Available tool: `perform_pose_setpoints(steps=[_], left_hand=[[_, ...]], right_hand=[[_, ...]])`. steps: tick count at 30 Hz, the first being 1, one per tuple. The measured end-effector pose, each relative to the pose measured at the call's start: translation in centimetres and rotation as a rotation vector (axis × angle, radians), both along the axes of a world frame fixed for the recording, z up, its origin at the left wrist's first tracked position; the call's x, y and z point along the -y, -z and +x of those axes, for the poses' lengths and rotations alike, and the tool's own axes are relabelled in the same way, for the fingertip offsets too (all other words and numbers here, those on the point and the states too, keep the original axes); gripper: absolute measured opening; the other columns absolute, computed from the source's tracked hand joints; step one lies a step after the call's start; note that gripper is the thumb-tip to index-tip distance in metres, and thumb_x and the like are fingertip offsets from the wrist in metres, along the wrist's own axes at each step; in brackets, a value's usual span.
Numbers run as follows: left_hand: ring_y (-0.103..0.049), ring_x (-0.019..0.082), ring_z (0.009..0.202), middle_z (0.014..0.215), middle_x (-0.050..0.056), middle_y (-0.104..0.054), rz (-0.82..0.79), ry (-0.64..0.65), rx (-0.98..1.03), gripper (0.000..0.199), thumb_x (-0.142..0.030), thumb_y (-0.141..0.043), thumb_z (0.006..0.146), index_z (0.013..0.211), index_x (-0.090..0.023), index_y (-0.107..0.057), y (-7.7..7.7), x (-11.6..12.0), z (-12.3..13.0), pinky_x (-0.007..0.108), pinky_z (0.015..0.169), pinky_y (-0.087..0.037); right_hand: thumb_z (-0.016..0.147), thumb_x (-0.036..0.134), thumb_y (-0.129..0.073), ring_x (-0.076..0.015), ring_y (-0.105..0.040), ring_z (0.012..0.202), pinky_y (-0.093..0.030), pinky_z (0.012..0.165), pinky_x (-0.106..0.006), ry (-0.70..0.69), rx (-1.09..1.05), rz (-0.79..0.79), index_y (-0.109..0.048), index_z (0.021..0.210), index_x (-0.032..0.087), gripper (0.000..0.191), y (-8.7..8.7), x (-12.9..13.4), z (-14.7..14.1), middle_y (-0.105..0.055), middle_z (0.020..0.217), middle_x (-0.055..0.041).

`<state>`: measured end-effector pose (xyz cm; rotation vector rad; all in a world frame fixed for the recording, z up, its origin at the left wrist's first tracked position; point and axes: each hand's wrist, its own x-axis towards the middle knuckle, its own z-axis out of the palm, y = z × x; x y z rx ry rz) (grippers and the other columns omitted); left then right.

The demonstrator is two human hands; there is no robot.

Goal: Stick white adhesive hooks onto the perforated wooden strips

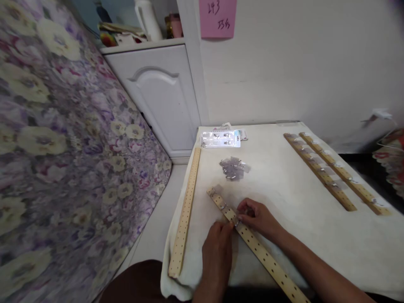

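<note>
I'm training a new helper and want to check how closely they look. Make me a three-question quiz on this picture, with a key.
1. Count: how many strips lie side by side at the right of the table?
2. Multiple choice: where does the middle strip run?
A) Left of both hands
B) Between the left hand and the right hand
C) Right of both hands
3. Fill in: the loose pile lies between the middle strip and the clear ____ toward the wall.

Key: 1. Two. 2. B. 3. Packet.
</note>
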<state>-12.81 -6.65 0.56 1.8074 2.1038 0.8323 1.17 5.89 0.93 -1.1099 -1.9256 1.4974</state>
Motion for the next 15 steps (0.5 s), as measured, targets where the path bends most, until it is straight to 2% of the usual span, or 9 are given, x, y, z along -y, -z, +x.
perform_pose_setpoints(steps=[5, 9, 11, 15], left_hand=[[-0.06, 0.014, 0.088, 0.091, 0.003, -0.06, 0.051, 0.023, 0.105, 0.035, -0.016, -0.037, 0.091, 0.114, -0.028, -0.061, 0.6, -0.1, -0.6, 0.025, 0.074, -0.049], [-0.061, 0.016, 0.089, 0.091, 0.005, -0.062, 0.089, 0.027, 0.215, 0.032, -0.02, -0.035, 0.092, 0.109, -0.023, -0.062, -0.5, 0.0, -0.4, 0.029, 0.078, -0.05], [-0.061, 0.017, 0.092, 0.094, 0.006, -0.064, 0.114, 0.008, 0.277, 0.03, -0.022, -0.036, 0.092, 0.107, -0.021, -0.062, -1.2, 0.0, -0.3, 0.032, 0.083, -0.05], [-0.061, 0.019, 0.096, 0.102, 0.006, -0.066, 0.13, -0.079, 0.35, 0.026, -0.025, -0.043, 0.09, 0.108, -0.02, -0.06, -1.7, 0.1, -0.2, 0.035, 0.086, -0.048]], right_hand=[[0.073, 0.026, -0.065, -0.0089, -0.05, 0.055, -0.04, 0.048, -0.02, 0.013, -0.08, -0.006, -0.061, 0.093, 0.02, 0.021, 0.9, 0.1, 0.0, -0.06, 0.077, 0.0019], [0.078, 0.032, -0.06, -0.0084, -0.05, 0.052, -0.041, 0.044, -0.021, 0.064, -0.106, -0.042, -0.056, 0.105, 0.021, 0.03, 1.1, 0.4, 1.0, -0.06, 0.092, -0.0015], [0.08, 0.033, -0.059, -0.0096, -0.051, 0.054, -0.043, 0.047, -0.023, 0.107, -0.089, -0.003, -0.056, 0.105, 0.021, 0.029, 0.9, 0.8, 2.5, -0.059, 0.089, -0.0016], [0.082, 0.034, -0.058, -0.0133, -0.052, 0.065, -0.042, 0.059, -0.025, 0.125, -0.015, 0.125, -0.059, 0.09, 0.019, 0.016, 0.3, 3.2, 6.6, -0.054, 0.071, 0.0016]])
